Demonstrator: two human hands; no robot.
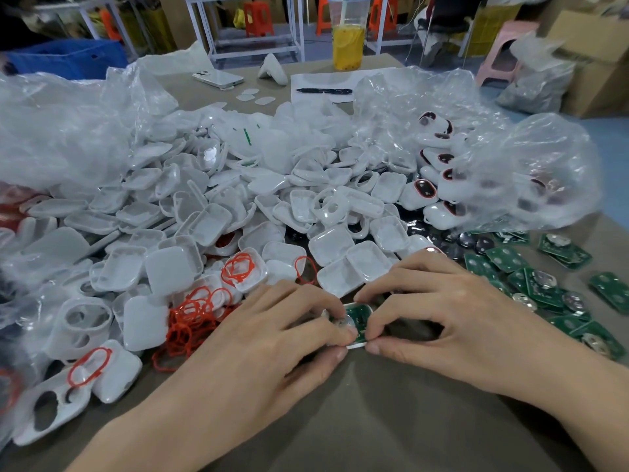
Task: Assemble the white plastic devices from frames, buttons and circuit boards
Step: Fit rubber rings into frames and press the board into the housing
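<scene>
— While both are working so low over the worktop (374,420), why are the left hand (272,335) and the right hand (442,311) holding one white frame (358,305)?

— They are pinching it from both sides with curled fingers, and I think they are pressing the green circuit board (357,317) into it (the worktop seems to be giving support underneath). The spare boards (544,291) are lying just beside the right hand, so reaching is easy.

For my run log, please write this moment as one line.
left hand: pinches white frame | right hand: pinches same frame | circuit board: green, inside frame | loose boards: right of hands
</scene>
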